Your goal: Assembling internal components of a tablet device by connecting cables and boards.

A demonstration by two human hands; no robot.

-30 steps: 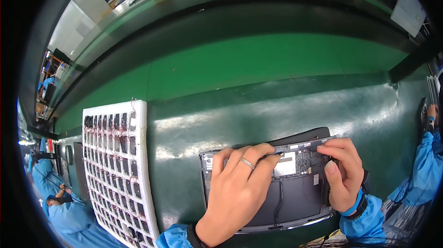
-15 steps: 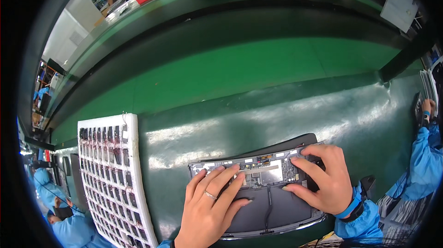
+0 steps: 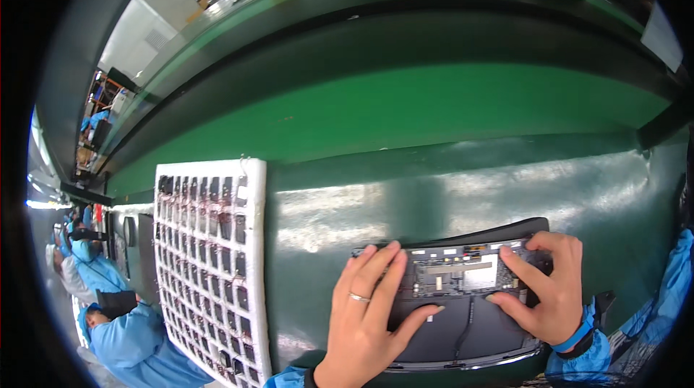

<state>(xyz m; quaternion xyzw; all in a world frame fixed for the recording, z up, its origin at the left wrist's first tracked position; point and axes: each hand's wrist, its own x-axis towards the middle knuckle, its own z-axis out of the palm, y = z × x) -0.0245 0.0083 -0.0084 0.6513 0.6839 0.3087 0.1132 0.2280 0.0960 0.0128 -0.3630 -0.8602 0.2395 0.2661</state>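
Note:
An opened laptop base (image 3: pixel 434 334), dark grey, lies on the bench in front of me. Its circuit board (image 3: pixel 479 277) is exposed along the far side, and a dark cable (image 3: pixel 463 330) runs from it toward the near edge. Over the left end lies my left hand (image 3: pixel 365 326), wearing a ring, with fingers stretched out and thumb spread above the dark near half. At the board's right end is my right hand (image 3: pixel 546 290). Its bent fingers and thumb are apart, fingertips touching the board and the far edge. Behind the base a dark panel (image 3: pixel 531 230) sticks out.
A white foam tray (image 3: pixel 258 243) with several rows of small black wired parts stands on my left. The green bench (image 3: pixel 325 204) meets a raised green ledge (image 3: pixel 405 110) at the back. A co-worker in blue (image 3: pixel 134 337) sits at the left; a blue sleeve (image 3: pixel 669 279) shows at the right.
The whole view has shifted, so tray, laptop base and hands appear farther right. My left fingers sit closer to the base's left edge, uncovering more of the board. My right hand keeps its place.

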